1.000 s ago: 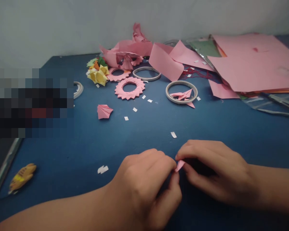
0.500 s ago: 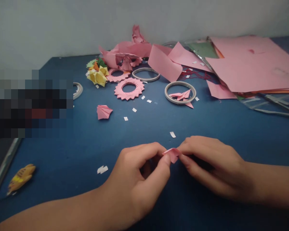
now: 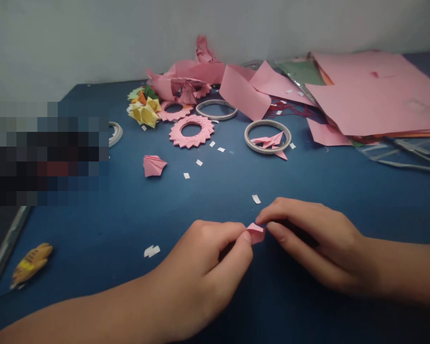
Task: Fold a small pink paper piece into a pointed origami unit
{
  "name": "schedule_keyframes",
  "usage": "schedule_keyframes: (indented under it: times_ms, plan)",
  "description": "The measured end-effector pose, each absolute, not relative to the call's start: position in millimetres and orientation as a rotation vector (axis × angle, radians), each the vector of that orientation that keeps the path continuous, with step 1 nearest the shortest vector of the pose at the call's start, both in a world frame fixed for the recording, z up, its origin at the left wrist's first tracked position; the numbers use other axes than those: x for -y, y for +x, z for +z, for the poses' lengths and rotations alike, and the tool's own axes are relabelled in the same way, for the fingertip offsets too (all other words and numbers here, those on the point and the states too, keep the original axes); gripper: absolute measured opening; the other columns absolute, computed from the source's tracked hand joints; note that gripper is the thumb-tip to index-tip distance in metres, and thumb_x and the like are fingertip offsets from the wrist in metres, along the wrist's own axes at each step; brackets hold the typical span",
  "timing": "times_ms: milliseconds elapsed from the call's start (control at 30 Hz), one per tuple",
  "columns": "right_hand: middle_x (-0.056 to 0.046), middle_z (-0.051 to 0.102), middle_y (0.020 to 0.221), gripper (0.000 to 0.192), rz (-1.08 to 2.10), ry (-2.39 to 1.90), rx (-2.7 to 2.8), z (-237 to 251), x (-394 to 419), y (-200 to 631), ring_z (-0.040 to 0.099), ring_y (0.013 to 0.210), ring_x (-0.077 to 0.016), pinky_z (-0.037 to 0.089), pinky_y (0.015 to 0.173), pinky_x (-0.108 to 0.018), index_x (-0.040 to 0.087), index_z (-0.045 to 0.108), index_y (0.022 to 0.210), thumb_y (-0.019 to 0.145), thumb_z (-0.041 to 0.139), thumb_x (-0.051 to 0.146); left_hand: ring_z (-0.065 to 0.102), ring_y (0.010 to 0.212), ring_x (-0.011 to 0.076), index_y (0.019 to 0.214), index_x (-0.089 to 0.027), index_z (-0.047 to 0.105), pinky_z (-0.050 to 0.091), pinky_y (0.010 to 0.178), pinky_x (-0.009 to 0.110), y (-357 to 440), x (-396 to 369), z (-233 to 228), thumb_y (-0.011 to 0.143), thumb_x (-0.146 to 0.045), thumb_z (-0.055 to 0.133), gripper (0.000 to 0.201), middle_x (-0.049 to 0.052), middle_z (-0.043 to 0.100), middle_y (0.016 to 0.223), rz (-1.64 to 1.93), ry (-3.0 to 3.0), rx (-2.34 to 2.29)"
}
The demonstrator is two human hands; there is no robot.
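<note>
A small folded piece of pink paper [image 3: 256, 232] is pinched between the thumb and index finger of my left hand [image 3: 209, 267], just above the blue table. My right hand [image 3: 315, 243] is at the paper's right side, with thumb and index finger slightly apart. Its index fingertip is close to the paper's top edge; whether it touches, I cannot tell. A pleated pink paper piece [image 3: 154, 166] lies farther off to the left. Beyond it lies a pink pleated paper ring [image 3: 191, 142] with a round hole.
Rolls of tape [image 3: 285, 147] lie on the blue table [image 3: 111, 210], one around folded pink scraps. Yellow folded paper [image 3: 145, 113], large pink sheets [image 3: 376, 110] and scissors [image 3: 412, 150] are farther back. White paper bits [image 3: 152, 251] are scattered about. A brown-yellow object [image 3: 32, 263] lies at left.
My right thumb and index finger have parted and come off the paper's right edge. My left hand keeps its pinch, and the paper has turned slightly.
</note>
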State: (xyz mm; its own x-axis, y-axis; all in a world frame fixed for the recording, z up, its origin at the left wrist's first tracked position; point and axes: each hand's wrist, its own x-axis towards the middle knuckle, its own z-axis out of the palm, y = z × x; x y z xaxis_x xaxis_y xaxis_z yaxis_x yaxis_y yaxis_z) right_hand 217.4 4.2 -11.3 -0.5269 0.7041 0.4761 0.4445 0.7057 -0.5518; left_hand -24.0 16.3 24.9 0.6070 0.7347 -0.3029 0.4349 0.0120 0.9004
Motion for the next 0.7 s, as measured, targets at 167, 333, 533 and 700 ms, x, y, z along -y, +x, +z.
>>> schedule_keyframes:
  times_ms: [167,333,533,700]
  plan:
    - [-0.005,0.086,0.101,0.023,0.160,-0.708,2.317,-14.5,0.7,227.0,0.080,0.080,-0.0198,0.066,0.073,-0.034,0.019,0.071,0.136,0.117,0.060,0.012,0.039,0.051,0.0122,0.071,-0.026,0.051,0.028,0.045,0.024,-21.8,-14.8,24.4,0.109,-0.053,0.048,0.047,-0.006,0.043,0.055,0.350,1.479,-1.010]
    - [-0.010,0.086,0.109,0.035,0.099,-0.602,2.379,-24.1,5.7,230.8,0.079,0.088,-0.0209,0.054,0.066,-0.041,0.009,0.072,0.149,0.124,0.048,0.013,0.039,0.051,0.0115,0.063,-0.026,0.043,0.028,0.046,0.025,-21.8,-15.4,24.6,0.101,-0.051,0.043,0.045,-0.005,0.044,0.052,0.288,1.486,-1.006]
    - [-0.008,0.087,0.107,0.037,0.105,-0.620,2.400,-20.1,9.9,227.3,0.078,0.090,-0.0203,0.055,0.065,-0.044,0.009,0.071,0.143,0.127,0.037,0.011,0.040,0.050,0.0109,0.060,-0.026,0.037,0.029,0.049,0.027,-19.7,-18.3,26.3,0.097,-0.048,0.042,0.044,-0.005,0.042,0.051,0.243,1.549,-0.992]
    - [-0.005,0.088,0.112,0.033,-0.076,-0.533,2.399,-24.0,12.9,229.4,0.076,0.090,-0.0211,0.052,0.059,-0.049,0.015,0.086,0.134,0.122,0.055,0.015,0.039,0.050,0.0116,0.061,-0.027,0.033,0.029,0.049,0.030,-20.2,-15.0,27.4,0.104,-0.054,0.039,0.052,-0.005,0.041,0.050,0.229,1.512,-0.970]
